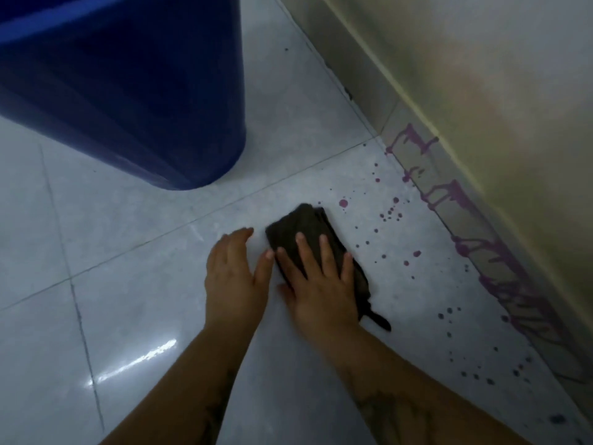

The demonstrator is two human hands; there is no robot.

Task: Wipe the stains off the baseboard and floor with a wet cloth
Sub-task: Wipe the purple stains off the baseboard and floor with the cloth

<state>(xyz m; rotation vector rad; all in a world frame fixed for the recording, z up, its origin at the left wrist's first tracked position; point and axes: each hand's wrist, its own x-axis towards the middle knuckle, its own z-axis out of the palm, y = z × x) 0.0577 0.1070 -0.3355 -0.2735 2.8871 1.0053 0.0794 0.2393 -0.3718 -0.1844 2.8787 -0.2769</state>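
Right hand (321, 284) covering cloth (301, 232), baseboard (481, 239) stains blurred

The cloth (313, 252) lies on the floor (128, 252) near the middle, with the right hand (321, 284) flat on top of it and the left hand (236, 274) on the floor just beside it, to its left. The bin (128, 91) stands behind them, toward the far left corner. The baseboard (481, 226) runs along the floor's right edge, and the stains (390, 213) lie on the floor between the cloth and the baseboard.
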